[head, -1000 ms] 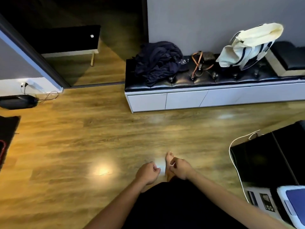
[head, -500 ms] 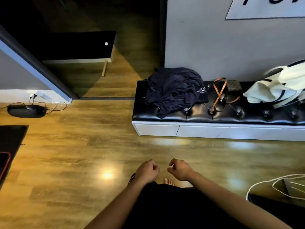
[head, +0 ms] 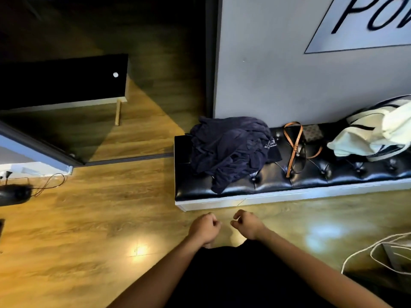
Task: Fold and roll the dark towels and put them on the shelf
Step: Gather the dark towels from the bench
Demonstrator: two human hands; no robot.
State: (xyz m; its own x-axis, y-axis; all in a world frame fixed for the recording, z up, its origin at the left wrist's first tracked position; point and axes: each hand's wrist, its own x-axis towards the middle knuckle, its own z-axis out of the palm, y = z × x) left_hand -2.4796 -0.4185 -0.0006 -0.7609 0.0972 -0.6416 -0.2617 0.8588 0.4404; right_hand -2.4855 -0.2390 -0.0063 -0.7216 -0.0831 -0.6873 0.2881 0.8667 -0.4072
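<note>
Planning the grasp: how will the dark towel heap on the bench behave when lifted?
Probably floppy: the dark towels lie crumpled in deep folds, one flap drooping toward the front edge of the tufted bench. Likely several pieces tangled, so one grip may drag others along. No roll risk; a bag strap lies close beside.

My left hand (head: 203, 227) and right hand (head: 248, 225) hang side by side at the lower middle of the frame, both with fingers curled and holding nothing, over the wooden floor (head: 93, 218). Right of centre, a black padded bench (head: 311, 176) stands against the grey wall (head: 266, 74). The dark towels (head: 229, 147) lie in a crumpled heap on its left end. Just right of them lies a brown strap (head: 294, 147), and a cream bag (head: 373, 136) sits at the right edge. A white cord (head: 364, 252) loops in the lower right corner.
</note>
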